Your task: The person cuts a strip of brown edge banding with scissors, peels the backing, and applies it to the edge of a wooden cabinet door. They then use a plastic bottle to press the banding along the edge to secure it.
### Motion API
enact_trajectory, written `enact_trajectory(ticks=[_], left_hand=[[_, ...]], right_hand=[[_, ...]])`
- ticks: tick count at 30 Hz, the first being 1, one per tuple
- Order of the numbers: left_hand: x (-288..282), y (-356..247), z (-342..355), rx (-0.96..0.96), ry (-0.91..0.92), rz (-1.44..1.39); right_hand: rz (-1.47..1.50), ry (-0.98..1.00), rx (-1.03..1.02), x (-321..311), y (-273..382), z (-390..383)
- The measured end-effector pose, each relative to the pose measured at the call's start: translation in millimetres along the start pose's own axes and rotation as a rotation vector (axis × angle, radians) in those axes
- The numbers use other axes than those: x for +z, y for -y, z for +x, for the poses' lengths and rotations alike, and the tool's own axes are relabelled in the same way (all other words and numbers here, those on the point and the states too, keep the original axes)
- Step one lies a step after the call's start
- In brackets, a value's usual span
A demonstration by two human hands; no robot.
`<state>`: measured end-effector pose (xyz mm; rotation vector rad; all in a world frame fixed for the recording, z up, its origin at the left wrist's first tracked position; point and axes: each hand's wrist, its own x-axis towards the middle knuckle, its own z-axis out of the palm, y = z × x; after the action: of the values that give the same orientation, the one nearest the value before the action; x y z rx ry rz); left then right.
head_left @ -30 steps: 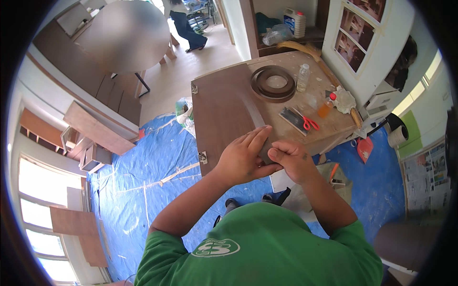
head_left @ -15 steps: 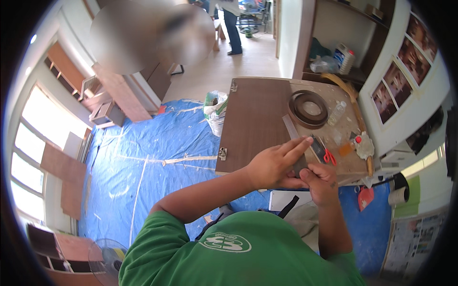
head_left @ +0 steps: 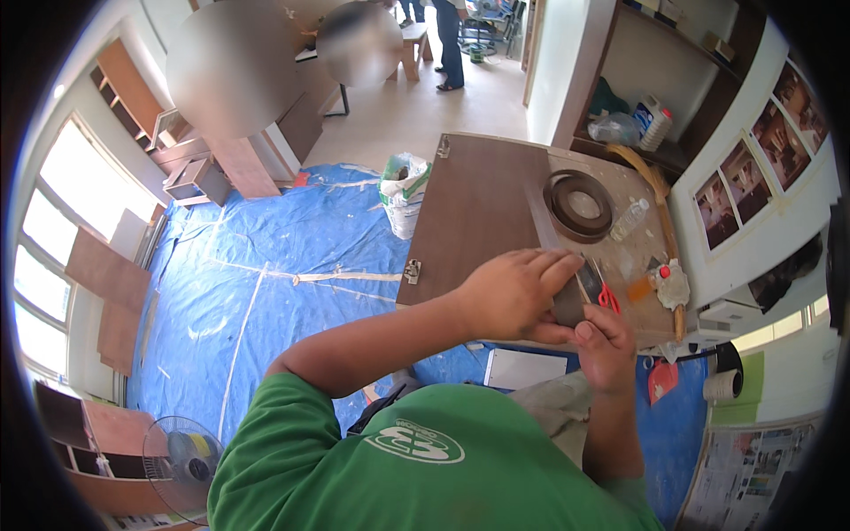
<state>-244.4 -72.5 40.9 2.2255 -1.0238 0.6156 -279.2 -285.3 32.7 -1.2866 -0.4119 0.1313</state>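
Note:
A long, flat grey-brown strip (head_left: pixel 568 310) runs between my hands, its paler far part reaching out over a brown wooden panel (head_left: pixel 478 203). My left hand (head_left: pixel 518 288) is closed over the strip, the fingers lying across its top and the thumb below. With thumb and bent fingers, my right hand (head_left: pixel 606 345) pinches the strip's near end. Red-handled scissors (head_left: pixel 607 297) lie just beyond the right hand, beside a dark flat tool (head_left: pixel 589 281). Farther back on the worktable (head_left: pixel 646 323) rests a brown coil of banding (head_left: pixel 577 205).
A clear plastic bottle (head_left: pixel 630 219) and a red-capped bottle (head_left: pixel 666 273) lie on the table's right side. Metal hinges (head_left: pixel 412 271) sit on the panel's left edge. An open sack (head_left: pixel 404 190) stands on blue sheeting (head_left: pixel 310 257). A fan (head_left: pixel 186 460) is lower left; people are at the back.
My left hand has curled more closely over the strip, and the strip's near end is bent more broadly toward me. My right hand has shifted slightly down and right. The view has tilted slightly.

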Motion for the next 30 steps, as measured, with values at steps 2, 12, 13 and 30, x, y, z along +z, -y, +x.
enact_trajectory(ticks=[2,12,13,30], left_hand=[[-5,-1,2,0.030,-0.014,0.045],[10,-5,-6,-0.045,0.121,0.109],[11,-5,-7,-0.052,0.130,0.109],[10,-10,-13,-0.389,0.469,-0.437]], right_hand=[[-0.089,0.069,0.050,-14,-6,0],[-0.381,0.031,0.108,-16,-1,-5],[-0.354,0.022,0.150,-16,-1,-6],[-0.234,0.156,0.152,-19,-6,-5]])
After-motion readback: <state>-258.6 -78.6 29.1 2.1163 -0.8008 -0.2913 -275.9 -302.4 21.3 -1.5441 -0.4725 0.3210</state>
